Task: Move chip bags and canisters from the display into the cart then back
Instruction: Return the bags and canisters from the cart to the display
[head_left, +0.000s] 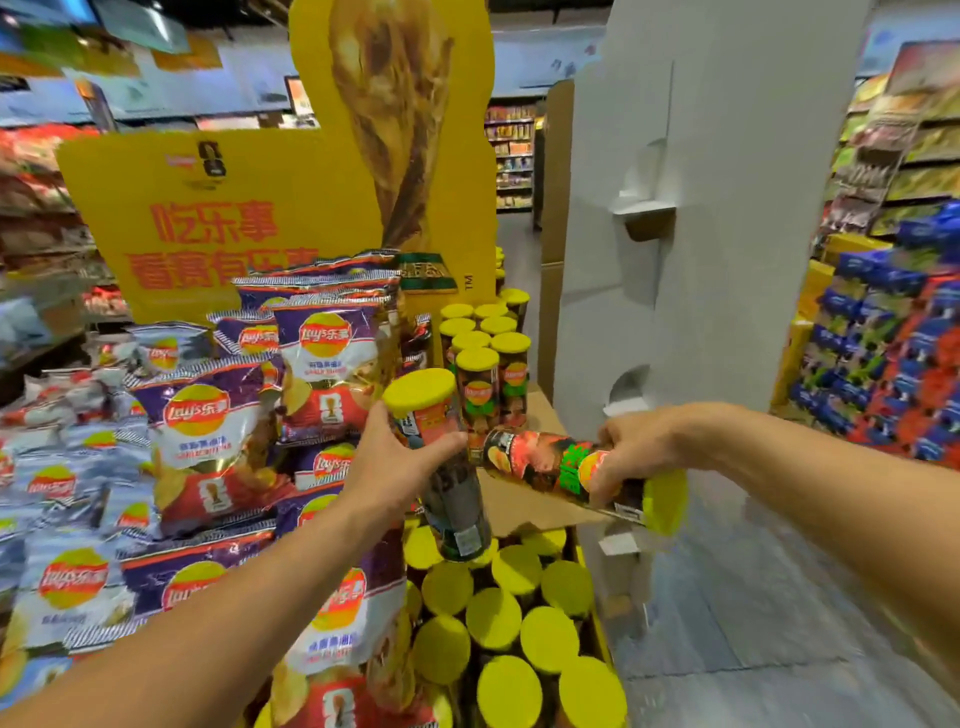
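Two chip canisters are held above the display: one upright (439, 457) gripped by the left hand (389, 467), one tilted sideways (566, 475) clasped by the right hand (631, 452). No cart is visible. A loosened grip could topple the yellow-lidded canisters (493, 618) packed below.

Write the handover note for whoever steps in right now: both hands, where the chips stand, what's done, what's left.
Left hand: fingers curled round an upright canister, yellow lid on top, held above the lower block of canisters.
Right hand: grips a second canister lying nearly level, its lid toward the right, over the cardboard shelf.
Display: purple chip bags stacked on the left; another group of canisters stands on the upper tier.
Cart: not in view, so what has gone in or come back cannot be told.
Left: finish moving both held canisters, then carry on with the remaining bags and canisters.
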